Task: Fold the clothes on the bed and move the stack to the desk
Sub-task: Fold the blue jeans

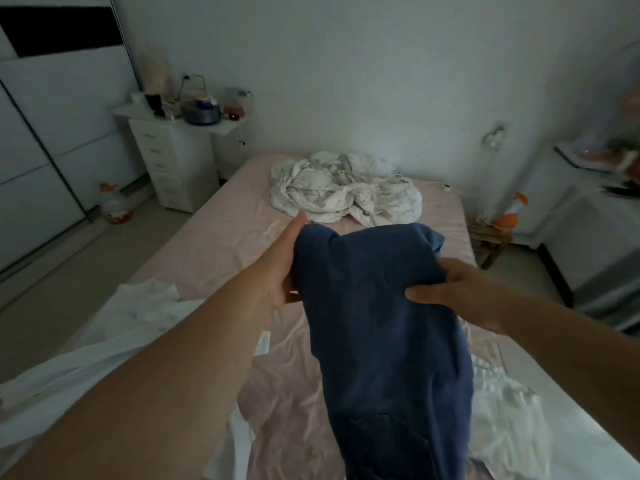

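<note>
A blue garment (377, 327) hangs in the air above the pink bed (214, 244), held up at its top by both hands. My left hand (280, 265) grips its left edge, fingers behind the cloth. My right hand (460, 292) pinches a fold at its right side. A white garment (114, 341) lies crumpled on the bed at the near left. Another white piece (505, 417) lies at the near right, partly hidden by the blue cloth. A rumpled white bundle of bedding (339, 192) sits at the far end of the bed.
A white desk with drawers (173, 161) stands at the far left, its top crowded with a pot, cups and jars. A wardrobe (41, 133) lines the left wall. A white cabinet (588, 216) and a small wooden stool (488, 237) stand on the right.
</note>
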